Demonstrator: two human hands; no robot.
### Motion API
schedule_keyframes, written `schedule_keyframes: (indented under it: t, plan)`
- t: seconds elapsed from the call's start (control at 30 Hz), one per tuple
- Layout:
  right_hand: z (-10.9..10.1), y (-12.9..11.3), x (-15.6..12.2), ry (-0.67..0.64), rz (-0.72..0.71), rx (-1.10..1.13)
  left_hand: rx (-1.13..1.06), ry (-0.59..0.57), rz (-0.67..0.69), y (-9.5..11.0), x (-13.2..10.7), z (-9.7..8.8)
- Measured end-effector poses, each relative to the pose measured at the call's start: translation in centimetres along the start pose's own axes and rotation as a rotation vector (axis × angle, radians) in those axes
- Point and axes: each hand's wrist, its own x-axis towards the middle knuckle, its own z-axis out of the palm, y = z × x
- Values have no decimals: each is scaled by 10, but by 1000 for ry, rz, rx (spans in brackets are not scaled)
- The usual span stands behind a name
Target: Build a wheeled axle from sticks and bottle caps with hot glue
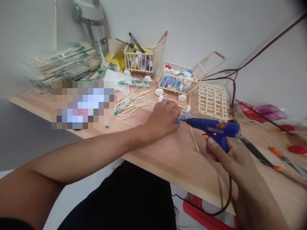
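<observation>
Blue hot-glue gun (pixel 213 127) clasped in right hand (pixel 230 156), pinched bottle cap (pixel 177 121) near nozzle (pixel 183 120) with left hand (pixel 163 116). Probably was gluing, needing steady aim.

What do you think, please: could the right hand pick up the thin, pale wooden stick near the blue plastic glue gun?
Probably not: the right hand grips the glue gun, though the stick lies close by.
</observation>
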Motion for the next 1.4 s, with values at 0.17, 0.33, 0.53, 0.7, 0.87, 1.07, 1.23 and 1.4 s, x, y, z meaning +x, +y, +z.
schedule_keyframes:
  t: [0.17, 0.33, 0.53, 0.7, 0.87, 1.07, 1.23, 1.4]
  plan:
    - [-1, 1, 0, -1, 29, -15, -5, -3, -8, 0, 0, 0]
    - [-1, -3, 1, -13, 4, -14, -1, -5, -14, 0, 0, 0]
    - [1, -7, 1, -18, -47, 29, -17, 24, 3, -1, -1, 2]
    - [1, -7, 2, -5, -83, 27, -10, 23, 5, -1, -1, 2]
    - [2, -11, 2, 1, -137, -21, -19, 19, 5, 0, -1, 1]
    - [2, -15, 1, -10, -173, -23, -17, 21, 7, -2, -1, 2]
    - [1, -13, 0, 10, -112, 2, -5, 6, -9, -2, 0, 2]
    - [2, -10, 1, 17, -108, -19, -6, 10, -4, -1, 0, 2]
